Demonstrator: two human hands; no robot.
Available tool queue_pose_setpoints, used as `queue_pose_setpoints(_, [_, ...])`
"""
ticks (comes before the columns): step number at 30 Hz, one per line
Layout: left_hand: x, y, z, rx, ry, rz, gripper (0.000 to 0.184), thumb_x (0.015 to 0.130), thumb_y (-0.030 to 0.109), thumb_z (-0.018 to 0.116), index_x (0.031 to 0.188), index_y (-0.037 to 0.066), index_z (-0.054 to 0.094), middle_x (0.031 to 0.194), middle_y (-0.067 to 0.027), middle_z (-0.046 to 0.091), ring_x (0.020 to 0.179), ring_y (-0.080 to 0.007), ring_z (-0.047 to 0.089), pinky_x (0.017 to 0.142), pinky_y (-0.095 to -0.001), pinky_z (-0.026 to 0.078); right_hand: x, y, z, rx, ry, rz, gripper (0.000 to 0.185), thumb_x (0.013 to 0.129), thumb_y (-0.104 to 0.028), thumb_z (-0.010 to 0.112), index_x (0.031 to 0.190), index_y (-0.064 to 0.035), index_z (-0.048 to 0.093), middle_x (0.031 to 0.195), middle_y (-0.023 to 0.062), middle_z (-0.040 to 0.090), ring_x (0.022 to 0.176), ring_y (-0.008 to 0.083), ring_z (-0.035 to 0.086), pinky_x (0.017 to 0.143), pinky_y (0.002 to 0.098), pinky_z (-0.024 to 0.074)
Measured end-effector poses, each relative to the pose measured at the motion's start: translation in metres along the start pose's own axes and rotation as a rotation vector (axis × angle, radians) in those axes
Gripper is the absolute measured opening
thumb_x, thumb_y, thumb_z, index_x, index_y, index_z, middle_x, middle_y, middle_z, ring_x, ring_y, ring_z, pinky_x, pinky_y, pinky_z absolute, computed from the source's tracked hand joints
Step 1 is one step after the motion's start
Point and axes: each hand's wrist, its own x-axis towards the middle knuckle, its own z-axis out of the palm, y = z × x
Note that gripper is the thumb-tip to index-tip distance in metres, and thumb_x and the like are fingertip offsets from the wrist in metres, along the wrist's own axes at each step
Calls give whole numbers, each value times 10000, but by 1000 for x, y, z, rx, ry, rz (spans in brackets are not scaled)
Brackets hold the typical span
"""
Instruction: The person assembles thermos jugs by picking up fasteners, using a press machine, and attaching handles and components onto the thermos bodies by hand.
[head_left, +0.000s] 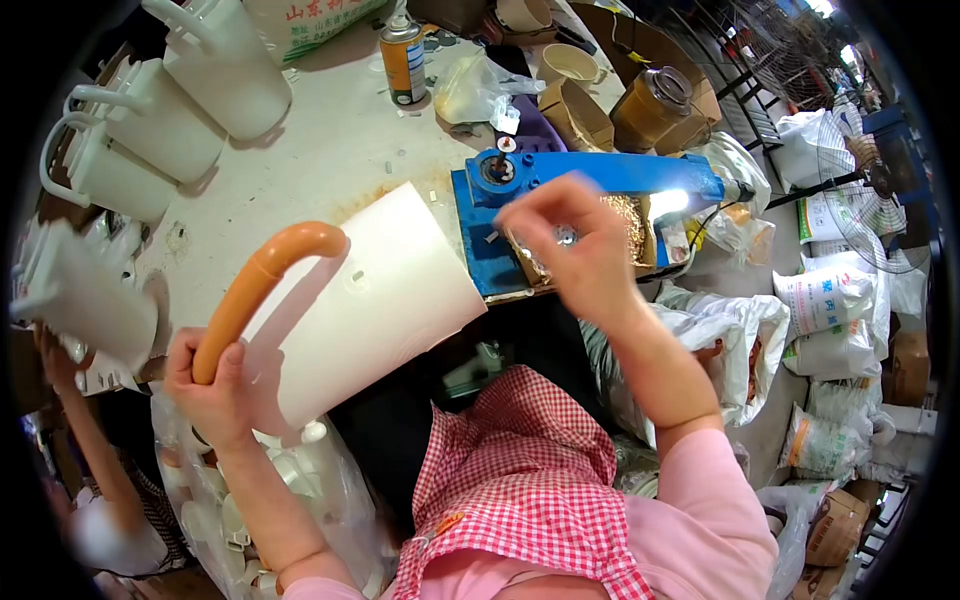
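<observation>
My left hand (215, 385) is wrapped round the lower end of a curved orange-brown handle (265, 270). The handle lies along a white plastic jug body (370, 310), tilted on its side at the table's front edge; a small slot shows in its wall. My right hand (565, 240), somewhat blurred, is raised over a box of small brass-coloured rivets (628, 225), thumb and fingers pinched together. Whatever they hold is too small to make out. Close behind that hand stands a blue machine (560, 168) with a lit lamp at its right end.
White jugs (225, 75) with handles stand at the table's back left. A spray can (403, 60) and plastic bag (478, 88) are behind the machine. At far left a co-worker's hand (60, 358) touches another white jug (85, 290). Bags of parts (290, 490) flank my lap.
</observation>
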Motion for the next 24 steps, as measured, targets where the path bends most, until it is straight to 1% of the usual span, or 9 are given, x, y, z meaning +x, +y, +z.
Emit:
queue_pose_setpoints(1, [7,9,0,18,8,24,261,813,154,827,832,35,595,756,51,540,697,-49,453,651,-195,369,-9,0,7,229,-224,297,221,919,-205,715,997,-5,662,909,69,731,729,136,652,690,302,538])
queue_pose_setpoints(3, [24,36,14,55,-3,28,242,815,144,814,819,30,600,741,50,549,684,-51,467,642,-199,377,-17,4,30,658,-339,417,347,962,-274,694,1125,26,631,971,25,711,816,92,614,763,281,523])
queue_pose_setpoints(4, [34,50,27,64,30,50,230,815,128,816,820,31,607,742,49,561,683,-47,479,640,-196,385,-9,-11,25,674,-368,464,412,981,-276,682,1242,32,598,1015,2,684,889,74,589,811,258,502])
queue_pose_setpoints(5, [42,63,40,72,66,74,219,816,112,818,821,31,614,743,48,573,682,-44,490,639,-194,392,-8,-11,25,686,-362,460,412,981,-276,682,1242,32,598,1015,2,684,889,74,589,811,258,502])
queue_pose_setpoints(7, [57,90,72,48,55,143,211,810,94,826,823,33,624,749,47,585,685,-39,499,638,-189,399,0,-4,18,638,-66,373,396,992,-238,670,1269,35,600,1039,22,695,912,80,606,842,258,505])
queue_pose_setpoints(9, [67,105,100,10,46,213,206,804,75,833,825,34,633,756,46,596,688,-33,508,637,-185,406,1,8,6,741,47,289,368,1000,-214,662,1266,34,610,1108,53,707,982,102,635,888,270,511])
queue_pose_setpoints(11, [71,113,121,-5,-21,287,210,784,50,851,830,35,647,764,50,605,695,-24,513,637,-177,410,-1,18,-7,788,79,271,382,996,-227,671,1267,36,612,1107,57,707,980,113,638,892,281,512])
queue_pose_setpoints(16, [72,100,139,43,-28,273,270,753,114,896,822,32,648,731,57,581,668,-38,503,626,-191,409,-5,39,-15,746,106,266,411,992,-247,679,1273,44,609,1103,70,711,985,118,638,897,292,512])
queue_pose_setpoints(24, [80,92,143,45,-72,288,247,775,115,876,822,32,648,728,53,578,664,-43,498,615,-200,400,-3,47,-11,699,99,272,428,987,-259,684,1268,54,608,1075,72,718,961,119,642,869,294,524])
